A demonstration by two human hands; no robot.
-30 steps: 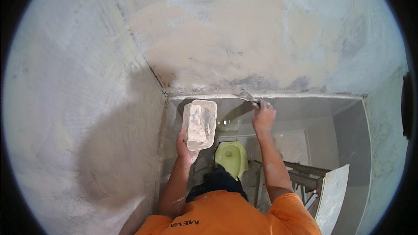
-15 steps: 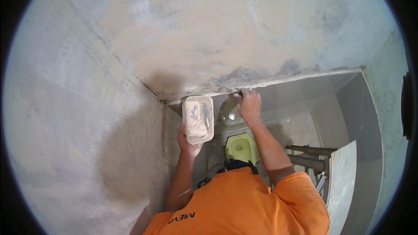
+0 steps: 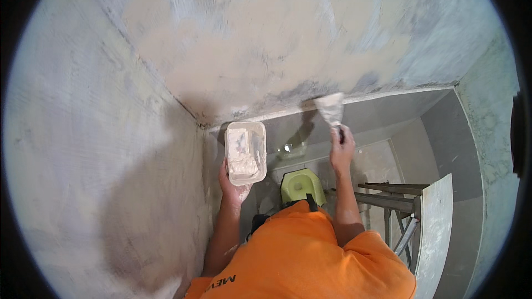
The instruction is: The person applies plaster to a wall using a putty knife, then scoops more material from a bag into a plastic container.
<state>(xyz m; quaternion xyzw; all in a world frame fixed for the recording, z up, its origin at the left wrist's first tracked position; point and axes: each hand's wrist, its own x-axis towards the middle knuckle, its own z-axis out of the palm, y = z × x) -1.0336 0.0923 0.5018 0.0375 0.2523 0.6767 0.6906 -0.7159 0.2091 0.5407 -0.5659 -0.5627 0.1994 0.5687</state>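
Note:
My left hand supports a rectangular plastic tub from below and along its side. Pale pinkish putty lies inside it, smeared up the walls. In my right hand is a putty knife, its handle gripped between fingers and thumb. The broad blade is coated with putty and points up at the lower edge of the plastered wall, near the ledge above the grey tiles. Whether the blade touches the wall I cannot tell.
Below me is a green squat toilet pan. A trestle-like stand with a pale board stands at the lower right. Grey tiles line the lower wall. A bare plastered wall rises close on my left.
My right hand has moved right and a little down from the wall edge, and the putty knife's blade now shows fully. My left hand and the tub have shifted only slightly left.

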